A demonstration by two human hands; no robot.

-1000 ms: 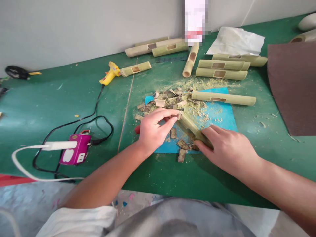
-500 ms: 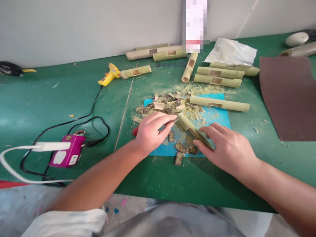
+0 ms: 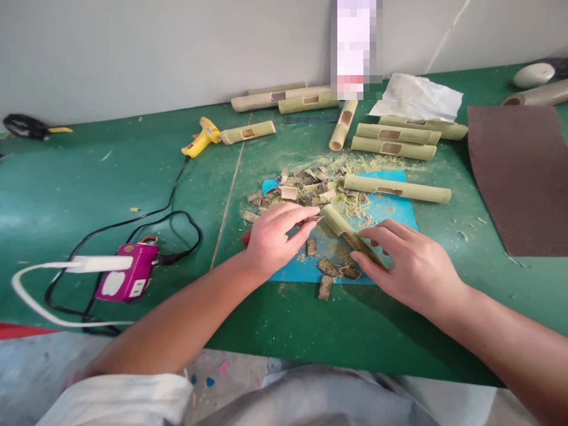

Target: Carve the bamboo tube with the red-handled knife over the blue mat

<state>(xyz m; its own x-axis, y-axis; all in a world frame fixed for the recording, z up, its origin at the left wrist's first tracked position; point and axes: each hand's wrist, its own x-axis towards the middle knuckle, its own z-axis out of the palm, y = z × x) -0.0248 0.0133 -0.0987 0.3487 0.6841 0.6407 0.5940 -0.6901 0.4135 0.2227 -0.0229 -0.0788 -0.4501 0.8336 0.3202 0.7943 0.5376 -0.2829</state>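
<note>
My right hand (image 3: 410, 260) is closed on the near end of a bamboo tube (image 3: 333, 220), thumb and fingers along its sides. The tube slants away to the left, and a rectangular window is cut in its upper side. Close to its far end, my left hand (image 3: 277, 236) is pinched on a thin brown piece (image 3: 319, 218), too small to make out well. A red end (image 3: 245, 238) of something shows beside the left hand, the rest hidden. Below the tube lie several bamboo chips (image 3: 327, 266), on and over the edge of a blue sheet (image 3: 288, 273).
A heap of chips and shavings (image 3: 310, 188) covers the sheet's back, beside another windowed tube (image 3: 421, 190). More tubes (image 3: 393, 148) lie behind. At left are a yellow glue gun (image 3: 202, 139), a purple power adapter (image 3: 133, 272) and cords. A brown sheet (image 3: 515, 183) lies right.
The whole view has shifted slightly, so things appear a little farther right and lower. Both hands keep nearly the same hold and place by the tube.
</note>
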